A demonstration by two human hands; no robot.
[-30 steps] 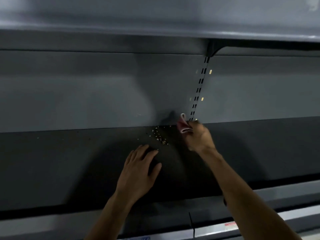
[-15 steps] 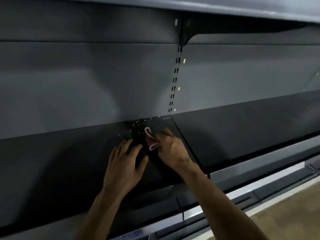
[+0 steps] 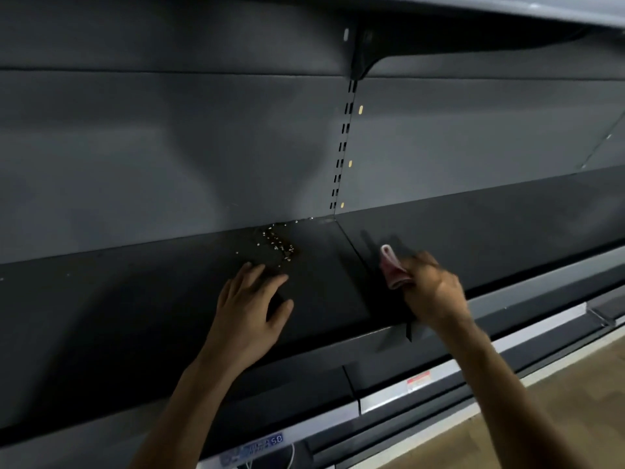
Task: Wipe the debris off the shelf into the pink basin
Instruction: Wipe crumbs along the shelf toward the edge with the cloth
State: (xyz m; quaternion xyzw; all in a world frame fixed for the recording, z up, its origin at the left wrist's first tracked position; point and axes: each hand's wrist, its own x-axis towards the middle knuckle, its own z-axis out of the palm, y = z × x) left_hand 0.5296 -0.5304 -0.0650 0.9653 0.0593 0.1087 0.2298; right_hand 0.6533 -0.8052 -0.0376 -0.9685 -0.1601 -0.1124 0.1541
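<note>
The dark shelf (image 3: 135,299) carries a small scatter of pale debris (image 3: 279,245). The scatter lies at the back of the shelf, just left of the foot of the slotted upright (image 3: 342,154), and trails forward from the grey back panel (image 3: 169,147). A few grains lie along the back edge, closer to the upright.

The left hand (image 3: 250,309) rests palm down on the shelf, left of the upright and in front of the debris. Its fingers (image 3: 257,275) are straight and slightly apart, thumb out to the side. The nearest grains lie just beyond the fingertips; contact cannot be confirmed.

The right hand (image 3: 436,292) is right of the upright, near the shelf front, and appears blurred. Its fingers are curled round a folded pink cloth (image 3: 392,269), which protrudes from the hand on the side nearer the upright. The cloth is well apart from the debris. Whether the cloth touches the shelf cannot be told.

A price label strip (image 3: 267,441) runs along the shelf front, below and left of the upright.
</note>
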